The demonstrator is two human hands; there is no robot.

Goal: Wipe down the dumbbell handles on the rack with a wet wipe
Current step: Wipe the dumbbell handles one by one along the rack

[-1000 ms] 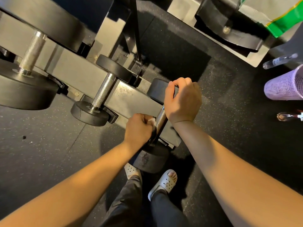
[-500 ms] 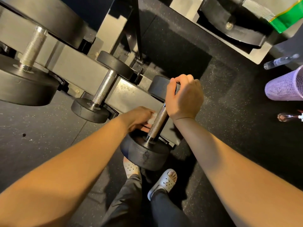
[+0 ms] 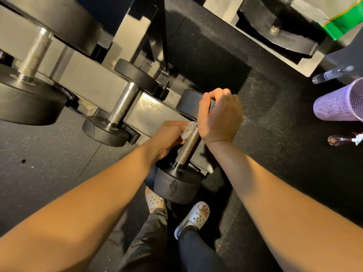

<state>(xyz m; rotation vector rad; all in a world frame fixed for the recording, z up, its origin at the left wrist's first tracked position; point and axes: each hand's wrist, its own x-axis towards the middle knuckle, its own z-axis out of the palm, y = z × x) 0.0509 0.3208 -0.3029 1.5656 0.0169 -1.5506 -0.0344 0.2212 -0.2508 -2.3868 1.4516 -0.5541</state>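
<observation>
Black floor (image 3: 49,154) lies under a heavy-looking dumbbell (image 3: 176,185): right hand (image 3: 220,116) grips its far end, left hand (image 3: 167,134) pinches the soft wipe (image 3: 187,130) against its bumpy handle (image 3: 186,148).

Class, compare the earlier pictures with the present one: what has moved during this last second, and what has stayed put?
The left hand, holding the wet wipe, slid up the handle from near the lower head toward the right hand, baring the knurled lower part. Unchanged: the right hand grips the far head; the neighbouring dumbbell rests on the rack.
</observation>
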